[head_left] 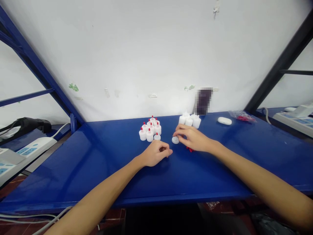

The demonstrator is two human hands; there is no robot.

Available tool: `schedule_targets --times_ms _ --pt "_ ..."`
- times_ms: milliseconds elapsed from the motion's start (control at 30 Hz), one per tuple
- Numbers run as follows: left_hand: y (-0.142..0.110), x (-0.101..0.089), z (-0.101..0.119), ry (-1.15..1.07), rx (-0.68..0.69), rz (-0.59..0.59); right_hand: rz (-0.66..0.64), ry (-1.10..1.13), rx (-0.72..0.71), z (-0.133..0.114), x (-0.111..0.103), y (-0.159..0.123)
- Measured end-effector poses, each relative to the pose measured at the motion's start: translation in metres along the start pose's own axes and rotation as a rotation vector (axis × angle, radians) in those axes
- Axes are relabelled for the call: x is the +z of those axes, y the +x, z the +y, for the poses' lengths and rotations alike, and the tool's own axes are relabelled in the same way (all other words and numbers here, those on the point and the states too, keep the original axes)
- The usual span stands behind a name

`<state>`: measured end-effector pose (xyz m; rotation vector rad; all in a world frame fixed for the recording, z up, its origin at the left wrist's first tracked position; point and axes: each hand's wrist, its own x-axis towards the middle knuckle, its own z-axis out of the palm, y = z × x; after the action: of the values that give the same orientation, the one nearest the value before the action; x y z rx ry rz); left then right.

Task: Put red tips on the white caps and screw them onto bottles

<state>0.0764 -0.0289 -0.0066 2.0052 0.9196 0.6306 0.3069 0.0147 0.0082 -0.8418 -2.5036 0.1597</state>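
My right hand reaches in from the right, thumb and fingers pinched at the top of a small white bottle on the table. Its fingers partly cover the bottle, and whether a red tip is on it cannot be seen. My left hand rests just left of it, fingers curled in and thumb closed against them, with nothing visible in the grip. Beyond the left hand stands a cluster of white bottles with red tips. Several small red caps lie beneath my right hand, partly hidden.
White bottles without red tips stand near the wall behind my right hand. A pixelated dark object leans on the wall. A white oval case and a clear bag with red pieces lie right on the blue table. Power strips flank the table.
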Motion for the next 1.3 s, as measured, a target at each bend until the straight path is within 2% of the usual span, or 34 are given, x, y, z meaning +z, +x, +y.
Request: schedule_targets --times_ms 267,500,700,1133,1300 --pt "0.0006 0.0008 0.0001 0.034 0.014 0.003 0.01 0.012 0.034 0.0037 0.0041 -0.0006" --pt "0.0007 -0.0007 0.0009 0.057 0.033 0.008 0.042 0.007 -0.008 0.0039 0.0081 -0.0002" --pt "0.0004 -0.0003 0.0001 0.006 -0.014 -0.011 0.036 -0.027 -0.014 0.0038 0.0097 0.0008" --pt "-0.0013 -0.0006 0.0011 -0.053 -0.071 0.001 -0.06 -0.05 0.123 0.0007 0.0069 0.0013" --pt "-0.0003 -0.0005 0.0014 0.004 0.024 0.024 -0.066 0.008 0.087 0.0025 0.0073 0.0019"
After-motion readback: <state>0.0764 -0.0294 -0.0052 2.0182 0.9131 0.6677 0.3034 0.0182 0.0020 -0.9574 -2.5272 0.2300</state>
